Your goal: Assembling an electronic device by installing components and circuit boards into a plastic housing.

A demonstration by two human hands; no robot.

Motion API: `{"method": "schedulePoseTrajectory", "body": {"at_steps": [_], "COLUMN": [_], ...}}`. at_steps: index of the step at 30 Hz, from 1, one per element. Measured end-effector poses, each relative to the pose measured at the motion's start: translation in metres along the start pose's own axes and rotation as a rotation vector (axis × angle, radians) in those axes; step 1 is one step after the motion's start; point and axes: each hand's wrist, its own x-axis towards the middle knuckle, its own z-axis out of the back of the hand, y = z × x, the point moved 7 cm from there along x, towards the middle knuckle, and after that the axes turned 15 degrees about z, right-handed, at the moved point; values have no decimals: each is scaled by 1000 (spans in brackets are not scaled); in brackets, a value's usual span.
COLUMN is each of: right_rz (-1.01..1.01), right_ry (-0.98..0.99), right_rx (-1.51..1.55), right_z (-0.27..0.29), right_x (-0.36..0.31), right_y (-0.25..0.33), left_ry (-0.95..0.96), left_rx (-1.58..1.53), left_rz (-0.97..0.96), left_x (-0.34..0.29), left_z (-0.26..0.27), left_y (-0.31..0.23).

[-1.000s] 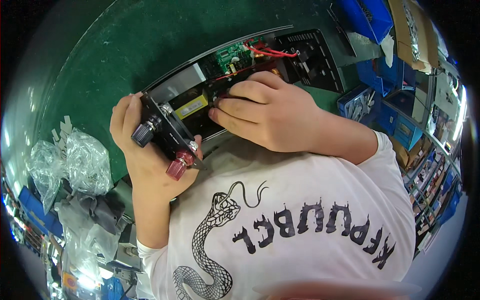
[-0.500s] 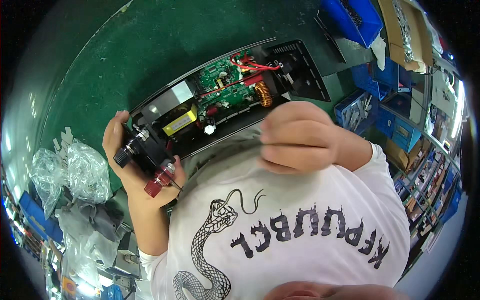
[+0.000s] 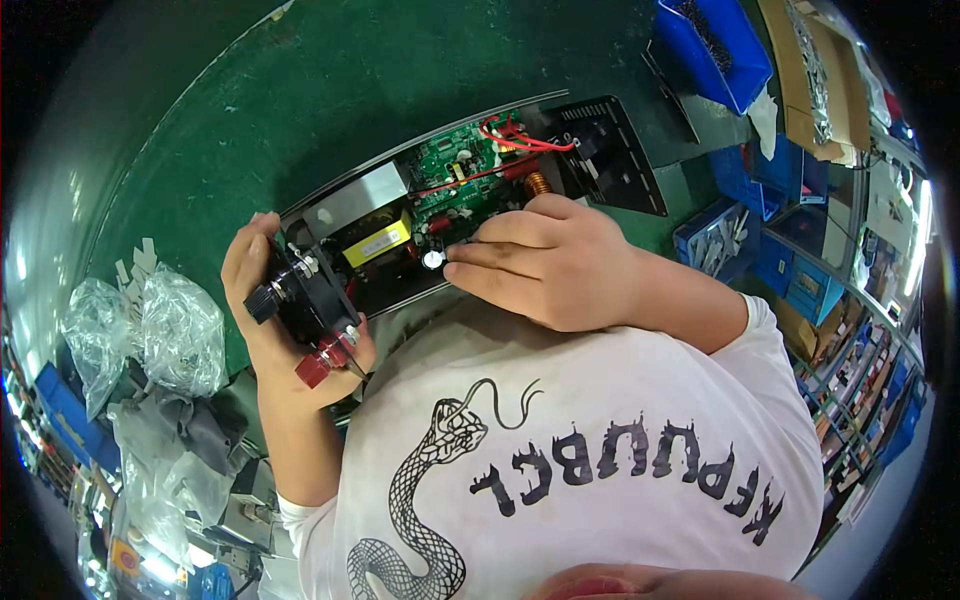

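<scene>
An opened power unit's metal housing (image 3: 372, 192) lies tilted in front of me, with a green circuit board (image 3: 438, 156), a yellow transformer (image 3: 382, 243) and a copper coil (image 3: 538, 183) inside. My left hand (image 3: 262, 335) is closed around the unit's left end, on a black end panel (image 3: 312, 300) with a black terminal knob (image 3: 262, 303) and a red one (image 3: 318, 366). Over the near edge reaches my right hand (image 3: 560, 268), fingers pressed together, their tips by a round white-topped capacitor (image 3: 433, 260). What they pinch, if anything, is hidden. Another black slotted panel (image 3: 628, 165) stands at the right end.
A green work surface (image 3: 330, 80) lies beneath. Clear plastic bags (image 3: 183, 335) sit at the left. Toward the far right are a blue bin (image 3: 735, 60) of small dark parts, a cardboard box (image 3: 845, 100) and a blue tray (image 3: 715, 235) with metal pieces.
My right hand has moved left from beside the unit, and its fingertips are now at the capacitor. My left hand still holds the end panel; the unit appears slightly farther right and lower.
</scene>
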Motion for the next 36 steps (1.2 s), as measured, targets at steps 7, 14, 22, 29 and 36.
{"method": "schedulePoseTrajectory", "body": {"at_steps": [7,14,22,29,36], "right_rz": [-12,-124,-297,-228,-354], "right_ry": [49,-332,-317,3,129], "right_rx": [32,366,330,163,269], "right_z": [1,25,22,3,-5], "right_x": [1,-16,-7,5,3], "right_y": [-2,-20,-24,-11,-18], "left_ry": [7,16,54,81,67], "left_rx": [-10,-26,-33,-48,-39], "left_rz": [1,15,-20,-50,-26], "left_x": [-2,-1,1,-2,0], "left_z": [0,3,5,6,5], "left_y": [5,9,6,8,11]}}
